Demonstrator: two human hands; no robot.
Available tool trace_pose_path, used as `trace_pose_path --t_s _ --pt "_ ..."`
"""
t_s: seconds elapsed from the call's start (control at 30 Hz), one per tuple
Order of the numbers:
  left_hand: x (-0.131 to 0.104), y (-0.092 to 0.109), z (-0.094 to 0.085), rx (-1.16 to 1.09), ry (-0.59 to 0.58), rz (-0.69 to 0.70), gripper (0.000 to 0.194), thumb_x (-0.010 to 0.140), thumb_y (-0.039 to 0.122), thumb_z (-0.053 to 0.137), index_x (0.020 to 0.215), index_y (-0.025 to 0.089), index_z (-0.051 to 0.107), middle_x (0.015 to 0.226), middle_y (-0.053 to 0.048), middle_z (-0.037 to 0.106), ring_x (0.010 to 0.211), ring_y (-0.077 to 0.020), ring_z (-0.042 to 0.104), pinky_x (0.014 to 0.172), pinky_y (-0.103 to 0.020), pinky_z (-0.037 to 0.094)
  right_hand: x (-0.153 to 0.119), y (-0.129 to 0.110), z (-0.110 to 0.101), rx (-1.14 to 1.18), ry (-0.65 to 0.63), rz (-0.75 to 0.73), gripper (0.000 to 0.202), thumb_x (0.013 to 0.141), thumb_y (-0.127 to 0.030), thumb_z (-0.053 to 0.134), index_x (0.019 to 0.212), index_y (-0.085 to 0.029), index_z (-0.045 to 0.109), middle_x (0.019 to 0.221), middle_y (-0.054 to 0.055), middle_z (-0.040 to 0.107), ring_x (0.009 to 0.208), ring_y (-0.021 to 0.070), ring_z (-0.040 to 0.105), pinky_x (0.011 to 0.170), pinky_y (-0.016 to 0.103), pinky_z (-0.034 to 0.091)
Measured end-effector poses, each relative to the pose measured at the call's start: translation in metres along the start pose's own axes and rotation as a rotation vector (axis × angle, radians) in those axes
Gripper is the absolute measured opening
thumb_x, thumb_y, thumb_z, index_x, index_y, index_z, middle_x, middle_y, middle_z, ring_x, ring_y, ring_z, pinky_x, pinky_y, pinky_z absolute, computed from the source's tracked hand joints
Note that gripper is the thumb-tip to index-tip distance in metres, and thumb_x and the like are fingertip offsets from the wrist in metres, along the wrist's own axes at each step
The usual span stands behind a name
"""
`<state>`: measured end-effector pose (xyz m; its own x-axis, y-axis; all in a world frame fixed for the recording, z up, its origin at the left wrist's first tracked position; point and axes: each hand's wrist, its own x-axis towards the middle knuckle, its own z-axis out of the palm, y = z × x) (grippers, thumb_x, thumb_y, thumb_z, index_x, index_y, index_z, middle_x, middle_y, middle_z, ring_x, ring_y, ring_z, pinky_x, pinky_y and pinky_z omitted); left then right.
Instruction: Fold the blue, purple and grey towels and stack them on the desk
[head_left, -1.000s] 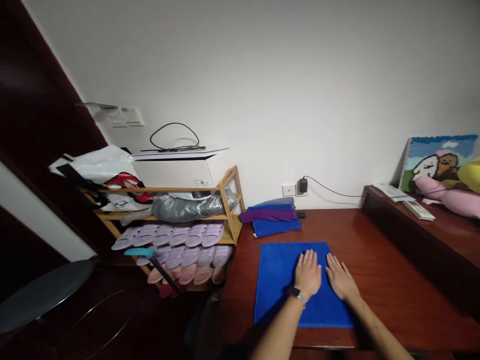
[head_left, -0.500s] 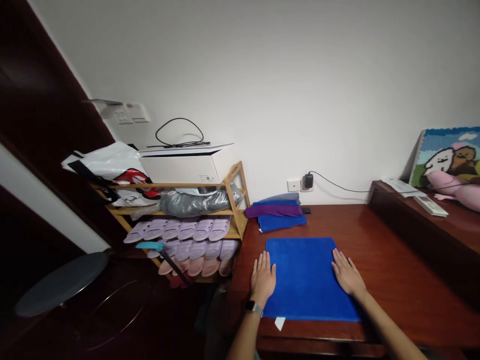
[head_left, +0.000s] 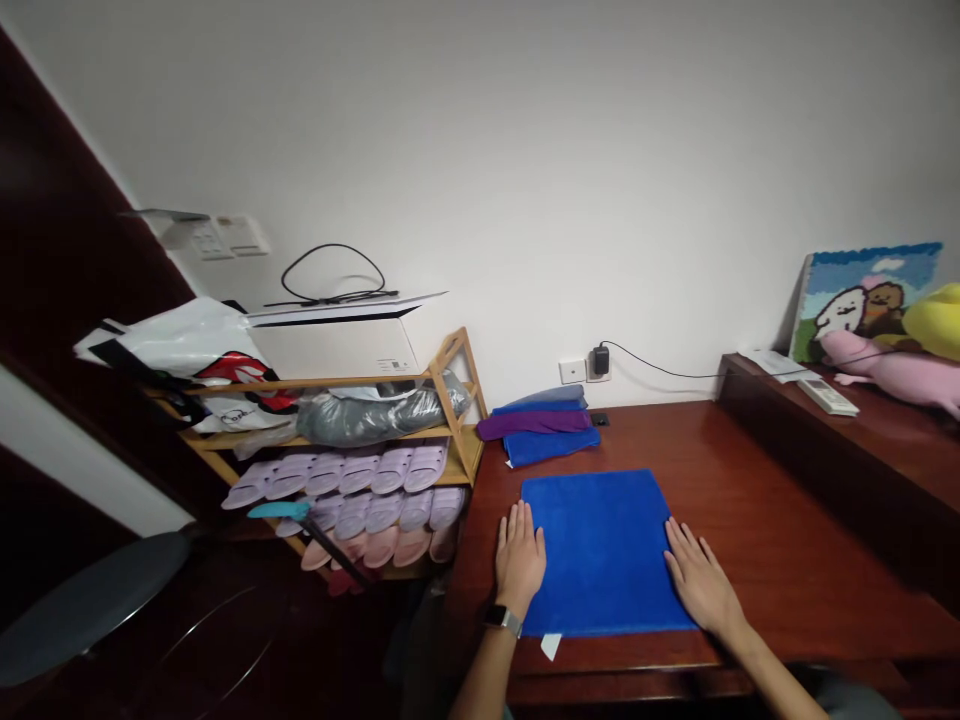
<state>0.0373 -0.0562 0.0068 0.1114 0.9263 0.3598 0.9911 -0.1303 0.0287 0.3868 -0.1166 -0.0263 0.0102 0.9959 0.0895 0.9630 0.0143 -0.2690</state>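
A blue cloth (head_left: 600,555) lies spread flat on the brown wooden table (head_left: 787,560), its white tag sticking out at the near edge. My left hand (head_left: 520,555) rests flat over the cloth's left edge, fingers extended. On the right edge lies my right hand (head_left: 701,575), also flat with fingers apart. Neither hand holds anything. Behind the spread cloth, folded cloths in blue, purple (head_left: 536,425) and grey lie stacked near the wall.
Left of the table stands a wooden rack (head_left: 465,430) with slippers, bags and a white box (head_left: 337,345). A charger (head_left: 601,358) is plugged into the wall. On the right ledge are a remote (head_left: 827,396), a pink plush toy (head_left: 900,375) and a picture.
The view has turned slightly right, so the scene shifts left and a yellow object appears at the right. My right hand has slid a little nearer along the cloth's edge.
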Motion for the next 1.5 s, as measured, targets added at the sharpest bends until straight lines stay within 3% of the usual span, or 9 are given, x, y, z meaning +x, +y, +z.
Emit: trace_pose_path --t_s 0.13,0.27,0.33,0.43,0.67,0.8,1.23,1.33,1.5 --pt "-0.001 0.066 -0.010 -0.090 0.025 0.142 0.055 0.107 0.031 0.029 0.156 0.012 0.047 0.163 -0.012 0.043 0.154 -0.0252 0.034 0.128 -0.048 0.030 0.001 -0.003 -0.006 0.025 -0.016 -0.047 0.070 0.105 -0.049 0.016 0.164 -0.015 0.031 0.168 0.003 0.032 0.158 0.0205 0.023 0.131 0.046 0.017" --pt "-0.002 0.159 -0.011 -0.257 -0.085 0.309 0.060 0.109 0.045 0.027 0.157 0.013 0.045 0.163 -0.011 0.044 0.154 -0.0241 0.034 0.128 -0.047 0.029 0.001 -0.001 -0.011 0.023 -0.072 -0.045 0.070 0.105 -0.050 0.016 0.164 -0.014 0.031 0.169 0.004 0.030 0.159 0.0211 0.022 0.131 0.046 0.017" --pt "-0.004 0.185 -0.008 -0.313 -0.137 0.361 0.061 0.109 0.047 0.027 0.160 0.015 0.040 0.164 -0.010 0.043 0.154 -0.0249 0.035 0.127 -0.048 0.032 0.002 0.000 -0.012 0.024 -0.087 -0.053 0.071 0.105 -0.051 0.016 0.164 -0.014 0.031 0.169 0.005 0.030 0.159 0.0215 0.021 0.131 0.045 0.017" --pt "-0.009 0.175 -0.004 -0.317 -0.160 0.345 0.060 0.109 0.045 0.029 0.163 0.019 0.034 0.165 -0.009 0.041 0.154 -0.0263 0.034 0.126 -0.052 0.034 0.001 0.002 -0.009 0.034 -0.068 -0.057 0.070 0.105 -0.051 0.018 0.164 -0.015 0.031 0.169 0.006 0.031 0.158 0.0218 0.023 0.130 0.046 0.019" --pt "-0.048 0.027 -0.009 -0.108 -0.096 0.038 0.062 0.109 0.046 0.030 0.162 0.015 0.034 0.166 -0.012 0.037 0.154 -0.0273 0.034 0.125 -0.051 0.034 0.001 0.008 0.002 0.027 -0.010 -0.059 0.069 0.105 -0.050 0.019 0.164 -0.017 0.032 0.168 0.007 0.035 0.158 0.0219 0.025 0.130 0.047 0.018" --pt "-0.064 -0.001 -0.008 -0.074 -0.037 -0.003 0.062 0.109 0.044 0.031 0.162 0.013 0.034 0.166 -0.013 0.038 0.154 -0.0271 0.034 0.124 -0.049 0.036 0.001 0.006 -0.002 0.007 -0.048 -0.046 0.069 0.104 -0.050 0.019 0.164 -0.017 0.031 0.168 0.006 0.035 0.158 0.0222 0.026 0.130 0.048 0.019" --pt "-0.059 0.012 -0.018 -0.075 0.021 0.044 0.059 0.108 0.037 0.033 0.162 0.014 0.034 0.163 -0.014 0.043 0.152 -0.0280 0.038 0.124 -0.052 0.035 -0.040 -0.003 0.000 -0.004 0.030 -0.030 0.072 0.105 -0.055 0.018 0.163 -0.016 0.033 0.168 0.005 0.032 0.158 0.0237 0.024 0.130 0.048 0.021" --pt "-0.051 0.059 -0.029 -0.146 0.003 0.129 0.056 0.109 0.034 0.030 0.161 0.015 0.037 0.164 -0.012 0.042 0.154 -0.0257 0.035 0.126 -0.050 0.032 -0.039 -0.003 -0.001 0.009 0.030 -0.028 0.072 0.105 -0.055 0.019 0.163 -0.015 0.033 0.168 0.005 0.032 0.158 0.0239 0.024 0.130 0.048 0.021" --pt "-0.038 0.174 -0.031 -0.341 -0.141 0.393 0.059 0.110 0.043 0.026 0.161 0.017 0.039 0.165 -0.009 0.040 0.155 -0.0237 0.033 0.128 -0.046 0.031 -0.038 -0.001 -0.003 0.018 0.002 -0.050 0.071 0.105 -0.052 0.018 0.163 -0.015 0.033 0.168 0.006 0.032 0.158 0.0244 0.024 0.130 0.049 0.022"
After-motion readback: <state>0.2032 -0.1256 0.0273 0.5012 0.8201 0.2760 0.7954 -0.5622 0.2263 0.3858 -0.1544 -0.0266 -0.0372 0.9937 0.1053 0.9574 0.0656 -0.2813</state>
